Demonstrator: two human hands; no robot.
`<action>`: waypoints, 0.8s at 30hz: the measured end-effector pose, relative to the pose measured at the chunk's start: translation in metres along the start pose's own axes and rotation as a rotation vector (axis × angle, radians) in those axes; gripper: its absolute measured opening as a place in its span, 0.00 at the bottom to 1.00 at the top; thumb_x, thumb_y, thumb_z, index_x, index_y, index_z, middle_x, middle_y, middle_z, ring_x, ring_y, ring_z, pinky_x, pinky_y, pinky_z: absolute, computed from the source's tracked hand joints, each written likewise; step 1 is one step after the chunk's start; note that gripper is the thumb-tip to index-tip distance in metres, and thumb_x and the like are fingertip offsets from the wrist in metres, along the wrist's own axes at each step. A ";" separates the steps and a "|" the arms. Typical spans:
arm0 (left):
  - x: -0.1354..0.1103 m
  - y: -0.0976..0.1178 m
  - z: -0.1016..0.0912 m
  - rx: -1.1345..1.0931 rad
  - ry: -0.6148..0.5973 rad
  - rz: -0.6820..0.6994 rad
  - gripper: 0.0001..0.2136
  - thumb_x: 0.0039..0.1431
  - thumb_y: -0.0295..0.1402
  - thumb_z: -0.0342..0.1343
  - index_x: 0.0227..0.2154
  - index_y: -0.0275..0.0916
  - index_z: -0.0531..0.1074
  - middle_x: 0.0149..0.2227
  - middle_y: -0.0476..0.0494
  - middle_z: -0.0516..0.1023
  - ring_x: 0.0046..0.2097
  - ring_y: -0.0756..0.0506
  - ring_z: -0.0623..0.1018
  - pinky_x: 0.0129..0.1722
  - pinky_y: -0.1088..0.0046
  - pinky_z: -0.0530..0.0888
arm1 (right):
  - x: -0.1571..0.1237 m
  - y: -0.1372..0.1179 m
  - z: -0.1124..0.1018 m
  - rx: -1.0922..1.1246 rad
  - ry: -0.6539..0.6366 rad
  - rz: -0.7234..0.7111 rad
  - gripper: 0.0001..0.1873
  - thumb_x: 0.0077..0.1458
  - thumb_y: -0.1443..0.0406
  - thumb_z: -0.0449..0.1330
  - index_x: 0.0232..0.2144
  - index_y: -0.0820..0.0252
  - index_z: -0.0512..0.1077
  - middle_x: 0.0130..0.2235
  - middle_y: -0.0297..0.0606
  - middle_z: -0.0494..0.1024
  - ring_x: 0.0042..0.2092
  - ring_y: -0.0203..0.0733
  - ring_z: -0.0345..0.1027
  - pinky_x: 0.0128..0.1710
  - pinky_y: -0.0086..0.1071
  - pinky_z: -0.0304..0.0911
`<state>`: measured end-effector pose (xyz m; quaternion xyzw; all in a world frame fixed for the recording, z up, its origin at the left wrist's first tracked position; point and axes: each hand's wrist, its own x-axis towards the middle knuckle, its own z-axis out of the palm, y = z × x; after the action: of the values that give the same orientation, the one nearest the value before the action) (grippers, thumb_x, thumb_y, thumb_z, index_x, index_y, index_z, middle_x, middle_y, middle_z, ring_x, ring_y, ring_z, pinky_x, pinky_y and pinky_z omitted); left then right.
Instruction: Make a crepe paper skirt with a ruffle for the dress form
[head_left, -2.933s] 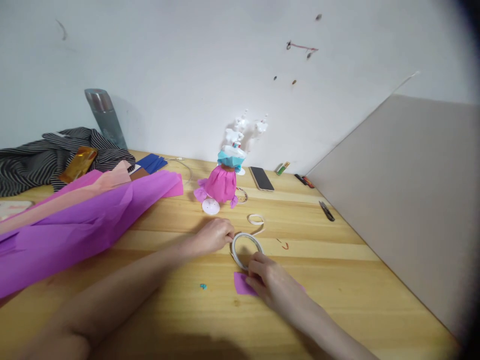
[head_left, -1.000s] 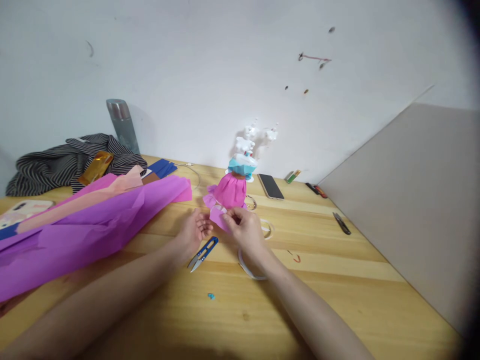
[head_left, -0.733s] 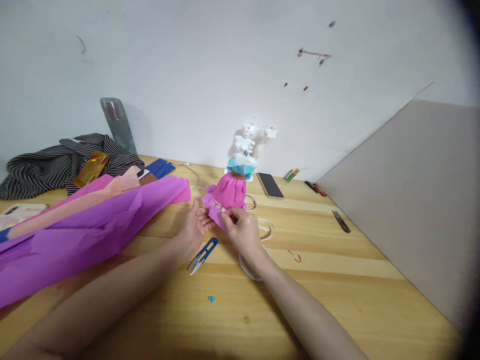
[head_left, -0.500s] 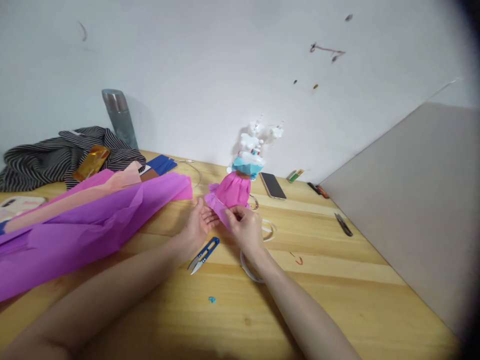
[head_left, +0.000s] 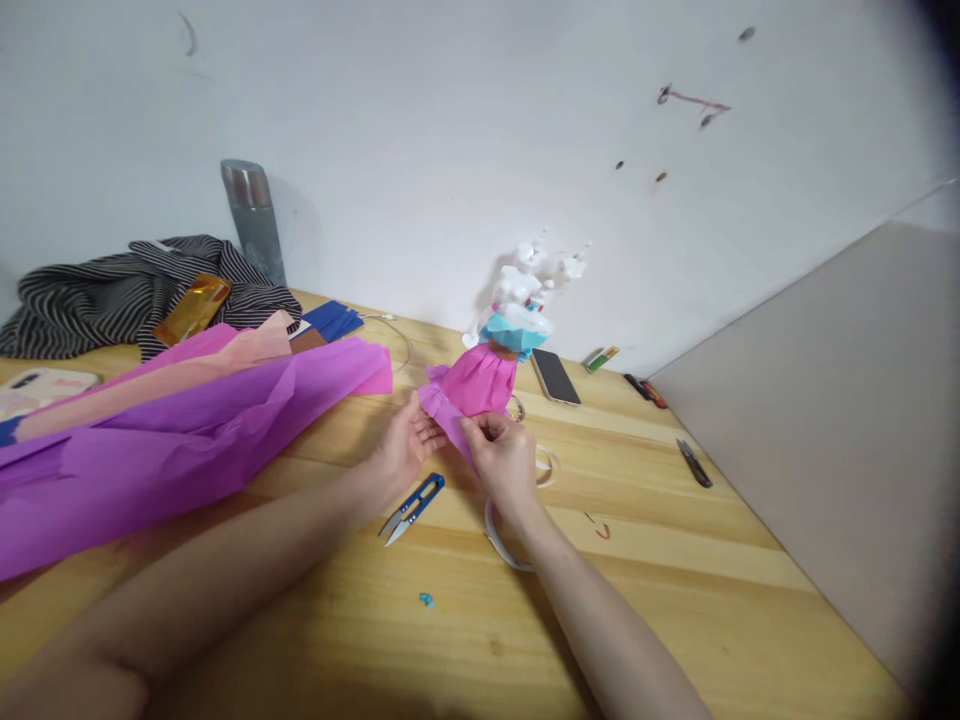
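My right hand (head_left: 504,458) pinches a gathered purple crepe paper strip (head_left: 448,413) between thumb and fingers. My left hand (head_left: 411,440) lies at the strip's other side, palm turned up. Its fingers are stretched out and apart, their tips close under the paper; whether they touch it I cannot tell. Just behind stands a figure with a pleated pink crepe paper skirt (head_left: 480,380), a light blue paper layer (head_left: 514,333) and white rounded shapes (head_left: 517,285) on top. Blue-handled thread snips (head_left: 412,508) rest on the table in front of my left hand.
Purple crepe paper sheets (head_left: 225,430) cover the left side. Behind them are a striped cloth (head_left: 97,300) and a grey bottle (head_left: 255,225). A phone (head_left: 556,377) lies behind the figure, a ribbon coil (head_left: 501,535) under my right wrist, a craft knife (head_left: 694,463) at right.
The whole view has shifted, so most things appear a little further right. Both hands keep nearly the same pose, with the purple strip still pinched in my right hand.
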<state>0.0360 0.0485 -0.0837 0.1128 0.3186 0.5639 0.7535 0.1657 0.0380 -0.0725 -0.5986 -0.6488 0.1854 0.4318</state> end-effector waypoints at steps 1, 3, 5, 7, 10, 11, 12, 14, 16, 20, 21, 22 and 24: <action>0.001 0.000 0.000 -0.003 0.003 0.004 0.16 0.64 0.39 0.45 0.35 0.34 0.74 0.33 0.38 0.78 0.35 0.46 0.77 0.36 0.71 0.74 | 0.000 0.000 0.000 0.014 -0.004 0.007 0.16 0.51 0.58 0.57 0.19 0.63 0.72 0.18 0.33 0.70 0.21 0.32 0.57 0.21 0.26 0.51; 0.002 0.000 0.000 -0.008 0.013 0.009 0.15 0.64 0.38 0.45 0.34 0.34 0.74 0.33 0.39 0.78 0.34 0.47 0.77 0.36 0.72 0.74 | -0.001 -0.001 -0.002 0.041 -0.015 0.022 0.17 0.51 0.57 0.57 0.18 0.63 0.71 0.18 0.32 0.69 0.20 0.32 0.56 0.21 0.26 0.51; 0.002 0.001 0.001 -0.011 0.022 0.009 0.14 0.65 0.36 0.45 0.33 0.35 0.74 0.32 0.40 0.78 0.33 0.47 0.77 0.35 0.73 0.74 | -0.001 -0.002 -0.003 0.059 -0.026 0.036 0.18 0.51 0.57 0.58 0.17 0.63 0.70 0.17 0.32 0.67 0.20 0.32 0.55 0.20 0.26 0.50; 0.002 0.001 0.002 -0.012 0.018 0.008 0.14 0.65 0.35 0.45 0.32 0.35 0.73 0.31 0.40 0.78 0.33 0.47 0.77 0.35 0.73 0.74 | -0.001 -0.002 -0.004 0.069 -0.028 0.045 0.18 0.51 0.57 0.58 0.17 0.63 0.69 0.16 0.31 0.66 0.20 0.31 0.54 0.20 0.26 0.50; 0.000 0.002 0.003 -0.010 -0.002 0.004 0.13 0.64 0.36 0.46 0.32 0.35 0.74 0.31 0.40 0.78 0.33 0.47 0.77 0.35 0.72 0.74 | 0.000 -0.002 -0.002 0.075 -0.019 0.047 0.17 0.51 0.57 0.58 0.17 0.63 0.69 0.17 0.31 0.66 0.20 0.31 0.54 0.20 0.25 0.51; 0.000 0.001 0.003 -0.010 -0.009 0.003 0.13 0.64 0.36 0.47 0.33 0.35 0.74 0.31 0.40 0.78 0.34 0.47 0.77 0.35 0.72 0.74 | 0.000 -0.002 -0.001 0.074 -0.016 0.045 0.17 0.51 0.58 0.58 0.17 0.63 0.69 0.17 0.31 0.67 0.21 0.31 0.55 0.21 0.25 0.51; 0.000 0.001 0.003 -0.010 -0.014 0.001 0.13 0.64 0.36 0.48 0.33 0.35 0.74 0.32 0.40 0.78 0.34 0.47 0.77 0.35 0.72 0.74 | 0.001 -0.001 0.000 0.074 -0.015 0.043 0.17 0.51 0.58 0.58 0.18 0.63 0.70 0.17 0.31 0.67 0.21 0.31 0.55 0.21 0.25 0.51; 0.000 0.001 0.004 -0.012 -0.023 0.002 0.10 0.63 0.34 0.49 0.34 0.35 0.74 0.33 0.40 0.79 0.34 0.47 0.77 0.35 0.73 0.73 | 0.001 0.000 0.001 0.072 -0.015 0.037 0.16 0.51 0.58 0.58 0.18 0.64 0.71 0.18 0.32 0.68 0.21 0.32 0.55 0.21 0.25 0.51; 0.001 0.000 0.005 -0.018 -0.028 0.003 0.08 0.62 0.31 0.51 0.33 0.35 0.74 0.33 0.41 0.79 0.34 0.48 0.77 0.36 0.73 0.73 | 0.001 0.001 0.002 0.069 -0.015 0.030 0.16 0.51 0.58 0.58 0.18 0.64 0.71 0.17 0.32 0.68 0.20 0.32 0.55 0.21 0.25 0.51; 0.003 0.000 0.005 -0.028 -0.025 -0.008 0.06 0.60 0.30 0.52 0.32 0.35 0.74 0.33 0.42 0.79 0.34 0.48 0.77 0.37 0.73 0.73 | 0.000 0.001 0.002 0.058 -0.009 0.022 0.16 0.51 0.58 0.59 0.18 0.64 0.72 0.18 0.33 0.70 0.20 0.32 0.56 0.20 0.25 0.51; 0.004 0.000 0.005 -0.031 -0.023 -0.010 0.07 0.61 0.31 0.52 0.33 0.36 0.74 0.33 0.42 0.79 0.34 0.48 0.77 0.37 0.73 0.73 | 0.000 0.001 0.001 0.056 -0.006 0.023 0.16 0.51 0.58 0.59 0.18 0.64 0.72 0.18 0.33 0.70 0.20 0.32 0.56 0.20 0.25 0.51; 0.005 0.000 0.004 -0.035 -0.020 -0.011 0.08 0.61 0.33 0.51 0.33 0.36 0.74 0.33 0.42 0.79 0.34 0.48 0.77 0.37 0.73 0.73 | 0.000 0.001 0.001 0.055 -0.003 0.024 0.16 0.51 0.58 0.59 0.18 0.64 0.72 0.18 0.33 0.70 0.20 0.32 0.56 0.20 0.25 0.51; 0.006 0.000 0.002 -0.041 -0.015 -0.010 0.12 0.63 0.37 0.49 0.34 0.35 0.74 0.33 0.41 0.78 0.35 0.47 0.77 0.36 0.72 0.73 | 0.000 0.001 0.001 0.054 0.003 0.029 0.17 0.51 0.58 0.59 0.18 0.64 0.71 0.18 0.33 0.69 0.20 0.32 0.57 0.20 0.25 0.51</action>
<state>0.0381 0.0545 -0.0839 0.0999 0.3018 0.5659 0.7607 0.1657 0.0390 -0.0741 -0.5961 -0.6343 0.2083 0.4460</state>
